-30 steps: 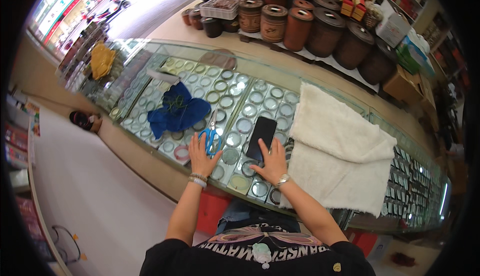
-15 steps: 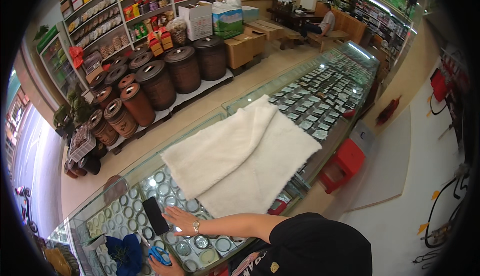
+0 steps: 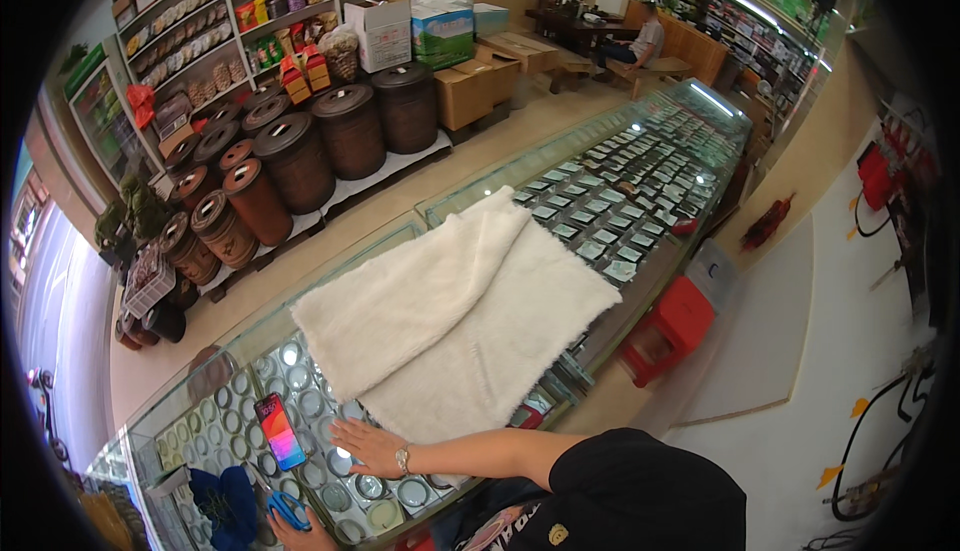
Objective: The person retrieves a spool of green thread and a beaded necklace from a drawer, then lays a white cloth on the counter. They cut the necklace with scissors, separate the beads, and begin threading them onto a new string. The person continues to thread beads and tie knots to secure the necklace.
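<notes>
A long glass counter (image 3: 350,263) runs slantwise across the view, with display goods laid out beneath its top. Beyond it, shelves (image 3: 235,11) of packaged goods climb the wall, and before them stands a cluster of dark brown lidded barrels (image 3: 295,161). On the counter lies a cream fluffy cloth (image 3: 460,321), one part of it folded over the other. A red stool (image 3: 672,326) stands on the near side of the counter. At the lower left, a crumpled blue cloth (image 3: 225,511) rests on the glass.

The right hand (image 3: 368,448) lies palm down at the near left corner of the fluffy cloth, its fingers a little apart and nothing in its hold. The left hand (image 3: 303,533) is at the bottom edge, against the blue handles of a pair of scissors (image 3: 287,509); whether its fingers clamp them I cannot tell (the picture grows dim down there). The scissors sit just right of the blue cloth. A phone (image 3: 280,431), its screen lit in bright colours, lies flat on the glass between scissors and right hand, touched by neither hand. Round bangles (image 3: 413,492) show around it, and a metal wristwatch (image 3: 402,459) circles the right wrist.
</notes>
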The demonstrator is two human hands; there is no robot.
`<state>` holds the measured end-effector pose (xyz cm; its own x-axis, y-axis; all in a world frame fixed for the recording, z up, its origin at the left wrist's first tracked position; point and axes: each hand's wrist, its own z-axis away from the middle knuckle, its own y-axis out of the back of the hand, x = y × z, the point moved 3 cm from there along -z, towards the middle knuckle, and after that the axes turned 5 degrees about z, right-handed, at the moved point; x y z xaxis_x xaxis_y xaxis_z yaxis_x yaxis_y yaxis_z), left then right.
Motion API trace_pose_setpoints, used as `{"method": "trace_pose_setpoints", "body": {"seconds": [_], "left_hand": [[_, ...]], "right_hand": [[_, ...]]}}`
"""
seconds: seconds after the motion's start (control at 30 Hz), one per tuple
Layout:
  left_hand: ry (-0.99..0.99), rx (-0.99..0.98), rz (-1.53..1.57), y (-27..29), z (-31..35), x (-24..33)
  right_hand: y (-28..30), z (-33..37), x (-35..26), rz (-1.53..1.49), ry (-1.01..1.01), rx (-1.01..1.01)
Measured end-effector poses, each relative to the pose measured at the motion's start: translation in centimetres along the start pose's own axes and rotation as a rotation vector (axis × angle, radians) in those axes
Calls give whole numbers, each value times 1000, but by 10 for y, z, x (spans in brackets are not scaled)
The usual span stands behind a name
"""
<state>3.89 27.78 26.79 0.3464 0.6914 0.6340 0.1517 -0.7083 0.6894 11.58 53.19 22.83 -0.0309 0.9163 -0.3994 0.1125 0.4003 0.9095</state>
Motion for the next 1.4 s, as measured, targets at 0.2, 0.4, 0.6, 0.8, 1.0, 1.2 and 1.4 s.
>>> {"method": "trace_pose_setpoints", "body": {"seconds": [0.2,0.4,0.6,0.8,1.0,1.2,1.4], "left_hand": [[32,-102,-181,-14,-6,-38],[-40,8,-138,-6,-7,-30],[69,10,-17,3,-2,-41],[37,-90,32,8,5,-53],[89,-124,707,43,8,-80],[547,293,1136,100,122,-239],[1790,584,1344,13,251,-492]], "right_hand": [[1,-11,5,-207,-26,2],[5,-7,0,-16,88,121],[-10,-5,7,106,134,58],[9,-4,-36,-61,82,217],[-13,-67,-191,-127,197,95],[-102,-179,-355,-211,565,-139],[-201,-210,-450,150,745,-425]]}}
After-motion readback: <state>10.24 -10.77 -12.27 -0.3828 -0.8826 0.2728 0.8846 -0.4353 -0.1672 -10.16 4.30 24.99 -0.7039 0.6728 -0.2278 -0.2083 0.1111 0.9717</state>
